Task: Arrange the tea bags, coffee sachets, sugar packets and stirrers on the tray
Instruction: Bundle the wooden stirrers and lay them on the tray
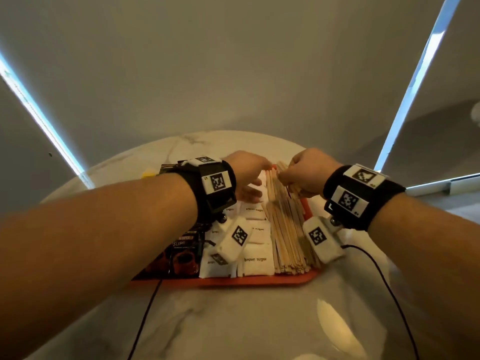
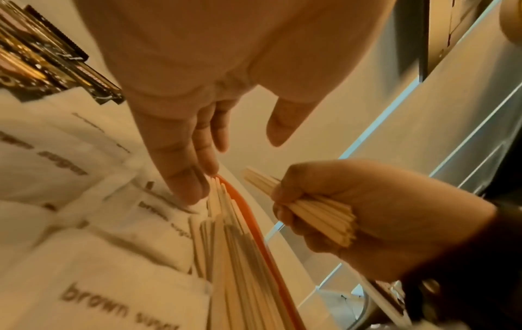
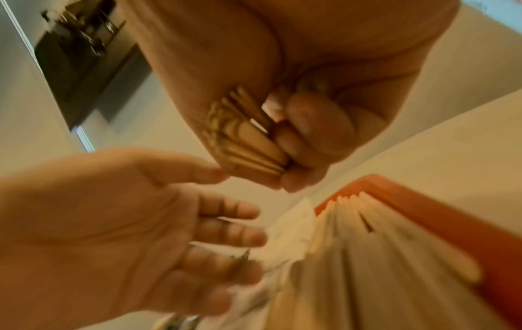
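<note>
An orange tray (image 1: 259, 280) lies on the marble table. It holds dark coffee sachets (image 1: 183, 252) at the left, white brown sugar packets (image 1: 255, 259) in the middle and a row of wooden stirrers (image 1: 287, 237) at the right. My right hand (image 1: 304, 175) grips a bundle of stirrers (image 2: 319, 214) above the tray's far right corner; the same bundle (image 3: 248, 143) shows in the right wrist view. My left hand (image 1: 249, 178) is open, fingers straight, its fingertips (image 2: 192, 192) touching the far ends of the tray's stirrers beside the sugar packets (image 2: 93, 279).
A yellow object (image 1: 148, 174) and more dark sachets (image 2: 51, 55) lie on the table beyond the tray's left far corner. Two black cables (image 1: 145, 318) run from the wrist cameras toward me. Window blinds stand behind the round table (image 1: 233, 320).
</note>
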Action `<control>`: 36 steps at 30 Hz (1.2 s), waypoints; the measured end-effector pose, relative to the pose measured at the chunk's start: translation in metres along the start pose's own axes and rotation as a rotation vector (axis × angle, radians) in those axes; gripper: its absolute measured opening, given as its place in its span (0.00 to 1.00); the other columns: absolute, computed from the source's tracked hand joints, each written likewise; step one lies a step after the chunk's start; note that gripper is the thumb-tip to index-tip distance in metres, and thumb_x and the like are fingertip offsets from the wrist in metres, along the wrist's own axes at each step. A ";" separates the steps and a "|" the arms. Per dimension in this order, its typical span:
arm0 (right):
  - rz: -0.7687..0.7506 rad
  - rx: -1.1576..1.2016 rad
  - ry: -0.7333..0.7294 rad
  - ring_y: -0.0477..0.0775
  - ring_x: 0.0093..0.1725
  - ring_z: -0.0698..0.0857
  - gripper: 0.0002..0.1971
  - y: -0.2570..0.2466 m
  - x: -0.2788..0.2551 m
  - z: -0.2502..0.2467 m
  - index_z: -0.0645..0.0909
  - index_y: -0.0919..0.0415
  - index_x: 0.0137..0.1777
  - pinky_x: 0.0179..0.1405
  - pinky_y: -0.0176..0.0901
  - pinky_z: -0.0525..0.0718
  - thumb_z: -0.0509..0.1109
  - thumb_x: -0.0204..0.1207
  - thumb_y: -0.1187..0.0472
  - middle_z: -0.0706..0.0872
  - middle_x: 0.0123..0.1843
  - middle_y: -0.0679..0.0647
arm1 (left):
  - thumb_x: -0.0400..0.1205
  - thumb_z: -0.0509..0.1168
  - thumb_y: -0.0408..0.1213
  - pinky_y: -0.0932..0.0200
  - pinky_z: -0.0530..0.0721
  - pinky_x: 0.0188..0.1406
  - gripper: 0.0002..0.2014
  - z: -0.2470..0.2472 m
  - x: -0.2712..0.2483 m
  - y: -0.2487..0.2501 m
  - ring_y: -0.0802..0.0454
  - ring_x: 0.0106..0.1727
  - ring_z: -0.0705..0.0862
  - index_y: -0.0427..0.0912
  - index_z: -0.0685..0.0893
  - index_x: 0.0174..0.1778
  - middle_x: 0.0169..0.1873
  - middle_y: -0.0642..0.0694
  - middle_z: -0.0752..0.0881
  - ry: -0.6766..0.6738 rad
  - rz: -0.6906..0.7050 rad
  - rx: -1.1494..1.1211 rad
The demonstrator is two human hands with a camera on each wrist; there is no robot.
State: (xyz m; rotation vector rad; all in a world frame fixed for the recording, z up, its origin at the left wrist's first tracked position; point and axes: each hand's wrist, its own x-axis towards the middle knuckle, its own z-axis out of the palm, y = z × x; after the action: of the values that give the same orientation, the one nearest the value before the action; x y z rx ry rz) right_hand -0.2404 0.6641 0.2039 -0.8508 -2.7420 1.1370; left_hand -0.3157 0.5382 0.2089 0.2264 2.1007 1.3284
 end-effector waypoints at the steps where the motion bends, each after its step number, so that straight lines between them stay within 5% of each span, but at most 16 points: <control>1: 0.017 -0.037 -0.007 0.61 0.45 0.93 0.12 0.002 0.006 0.001 0.88 0.61 0.46 0.52 0.60 0.93 0.77 0.76 0.51 0.92 0.42 0.59 | 0.89 0.68 0.43 0.39 0.92 0.59 0.14 0.000 0.000 -0.001 0.36 0.55 0.91 0.37 0.81 0.65 0.57 0.37 0.85 0.004 -0.028 0.056; 5: 0.058 -0.137 -0.035 0.58 0.47 0.91 0.13 -0.001 0.025 0.009 0.86 0.59 0.50 0.53 0.52 0.91 0.77 0.76 0.50 0.91 0.46 0.58 | 0.90 0.66 0.38 0.39 0.92 0.60 0.07 0.004 -0.001 -0.001 0.34 0.60 0.90 0.42 0.80 0.61 0.57 0.39 0.86 -0.028 -0.047 0.222; 7: 0.073 -0.202 -0.058 0.56 0.41 0.89 0.11 -0.006 0.030 0.015 0.85 0.59 0.48 0.43 0.45 0.89 0.76 0.77 0.51 0.89 0.43 0.57 | 0.90 0.65 0.39 0.39 0.92 0.59 0.08 0.006 0.003 -0.004 0.35 0.60 0.92 0.38 0.81 0.60 0.54 0.38 0.87 -0.035 -0.026 0.228; 9: 0.082 -0.303 -0.068 0.52 0.34 0.84 0.11 -0.010 0.033 0.021 0.83 0.58 0.45 0.31 0.41 0.79 0.76 0.78 0.50 0.86 0.38 0.55 | 0.91 0.65 0.36 0.40 0.90 0.64 0.14 0.006 0.012 -0.004 0.37 0.63 0.90 0.35 0.82 0.69 0.60 0.38 0.87 -0.024 -0.072 0.177; 11: 0.094 -0.363 -0.074 0.51 0.33 0.82 0.14 -0.013 0.034 0.024 0.80 0.57 0.41 0.28 0.41 0.74 0.77 0.78 0.48 0.84 0.37 0.54 | 0.91 0.64 0.33 0.41 0.87 0.70 0.15 0.008 0.016 -0.001 0.38 0.67 0.88 0.32 0.80 0.73 0.65 0.38 0.86 -0.005 -0.102 0.186; 13: 0.105 -0.377 -0.086 0.52 0.35 0.83 0.16 -0.012 0.036 0.024 0.80 0.57 0.42 0.32 0.43 0.78 0.77 0.77 0.46 0.85 0.39 0.54 | 0.91 0.63 0.32 0.41 0.88 0.68 0.14 0.009 0.019 0.001 0.38 0.66 0.89 0.31 0.82 0.71 0.64 0.36 0.87 -0.005 -0.049 0.256; 15: 0.114 -0.326 -0.092 0.55 0.39 0.88 0.15 -0.010 0.037 0.020 0.83 0.58 0.47 0.44 0.47 0.89 0.78 0.76 0.46 0.88 0.41 0.56 | 0.90 0.64 0.32 0.45 0.93 0.56 0.13 0.008 0.025 0.001 0.39 0.57 0.92 0.30 0.83 0.69 0.62 0.34 0.90 -0.015 0.045 0.349; 18: 0.111 -0.275 -0.071 0.58 0.47 0.92 0.16 -0.003 0.036 0.011 0.85 0.59 0.55 0.55 0.55 0.92 0.78 0.77 0.48 0.91 0.47 0.57 | 0.87 0.70 0.34 0.53 0.94 0.40 0.15 0.005 0.034 0.002 0.43 0.47 0.93 0.35 0.85 0.70 0.60 0.36 0.90 -0.057 0.033 0.431; 22: 0.110 -0.257 -0.046 0.59 0.48 0.92 0.15 0.006 0.034 0.002 0.85 0.62 0.59 0.55 0.56 0.92 0.76 0.80 0.52 0.91 0.49 0.59 | 0.83 0.75 0.33 0.47 0.92 0.59 0.20 0.007 0.037 0.009 0.43 0.56 0.92 0.42 0.84 0.72 0.57 0.39 0.90 -0.079 0.082 0.629; 31: 0.121 -0.186 -0.103 0.58 0.53 0.91 0.13 0.018 0.036 0.003 0.86 0.57 0.63 0.57 0.54 0.92 0.75 0.80 0.58 0.90 0.53 0.57 | 0.78 0.80 0.38 0.48 0.93 0.59 0.22 0.013 0.043 0.006 0.46 0.56 0.91 0.43 0.87 0.69 0.57 0.43 0.90 -0.045 0.171 0.853; 36: 0.106 -0.235 -0.129 0.59 0.56 0.90 0.15 0.015 0.041 0.004 0.85 0.56 0.69 0.59 0.54 0.91 0.72 0.82 0.61 0.89 0.57 0.58 | 0.85 0.71 0.35 0.51 0.87 0.67 0.27 0.021 0.047 0.013 0.44 0.67 0.85 0.46 0.78 0.82 0.73 0.43 0.83 -0.048 0.299 0.946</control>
State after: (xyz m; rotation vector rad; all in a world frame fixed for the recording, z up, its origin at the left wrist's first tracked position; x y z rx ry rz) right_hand -0.2691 0.6905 0.1848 -0.9919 -3.0142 0.9273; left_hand -0.3421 0.5818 0.1947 0.9736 2.5667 0.3520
